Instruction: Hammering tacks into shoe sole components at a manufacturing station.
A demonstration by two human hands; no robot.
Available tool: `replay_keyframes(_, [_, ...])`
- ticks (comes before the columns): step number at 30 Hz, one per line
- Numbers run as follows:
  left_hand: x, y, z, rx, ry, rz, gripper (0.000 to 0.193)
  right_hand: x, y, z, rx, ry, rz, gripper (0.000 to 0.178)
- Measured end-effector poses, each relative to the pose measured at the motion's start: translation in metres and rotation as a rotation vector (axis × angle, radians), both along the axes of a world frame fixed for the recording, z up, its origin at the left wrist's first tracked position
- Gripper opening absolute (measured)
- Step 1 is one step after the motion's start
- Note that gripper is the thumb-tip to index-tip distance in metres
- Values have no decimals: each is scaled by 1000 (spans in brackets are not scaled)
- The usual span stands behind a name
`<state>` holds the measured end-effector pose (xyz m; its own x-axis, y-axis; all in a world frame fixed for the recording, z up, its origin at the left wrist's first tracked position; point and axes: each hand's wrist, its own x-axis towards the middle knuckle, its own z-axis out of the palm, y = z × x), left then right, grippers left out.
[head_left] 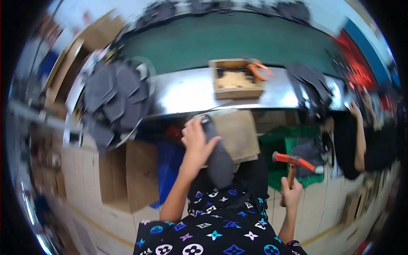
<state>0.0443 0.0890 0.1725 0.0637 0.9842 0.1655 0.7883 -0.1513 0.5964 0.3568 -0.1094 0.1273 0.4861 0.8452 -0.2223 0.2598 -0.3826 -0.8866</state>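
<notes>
My left hand point(196, 142) grips a dark grey, sole-shaped piece point(220, 166) by its narrower end, thumb laid across it. A small dark, shiny part point(206, 120) shows at that end, too small to make out. The piece slants over my lap, partly over the left side of a worn tan board point(238, 134). Off to the right, my right hand point(291, 194) is wrapped round the wooden handle of a hammer point(295, 160). Its orange-red head is raised, apart from the piece and the board.
A wooden box point(238, 93) with small dark parts and orange-handled pliers point(259, 69) stands on the metal bench point(180, 91). Grey pieces point(114, 91) are heaped left, others point(309, 80) right. Beyond runs a green belt point(229, 40). A cardboard box point(142, 178), green crate point(291, 146) and another person point(361, 144) flank me.
</notes>
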Motion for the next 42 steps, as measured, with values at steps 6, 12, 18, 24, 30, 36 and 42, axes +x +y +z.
replay_keyframes(6, [45, 9, -24, 241, 195, -61, 38, -12, -47, -25, 327, 148, -223, 24])
replay_keyframes(12, [52, 68, -6, 260, 22, -217, 45, -4, 5, 20, 739, 212, 93, 13])
replay_keyframes(18, [69, 221, 6, 368, 224, -377, 25, -27, 63, 32, 661, 607, 48, 24])
replay_keyframes(24, [161, 239, -15, 144, 331, -533, 26, -39, 42, 12, 604, 650, -5, 25])
replay_keyframes(30, [146, 235, -8, -247, -198, -621, 38, -27, 20, 2, 536, 596, -61, 27])
replay_keyframes(36, [109, 255, 0, -265, 238, -896, 17, -19, 24, 3, 547, 632, -120, 29])
replay_keyframes(42, [66, 246, 11, -114, -113, -781, 32, -18, 41, 16, 557, 589, -59, 27])
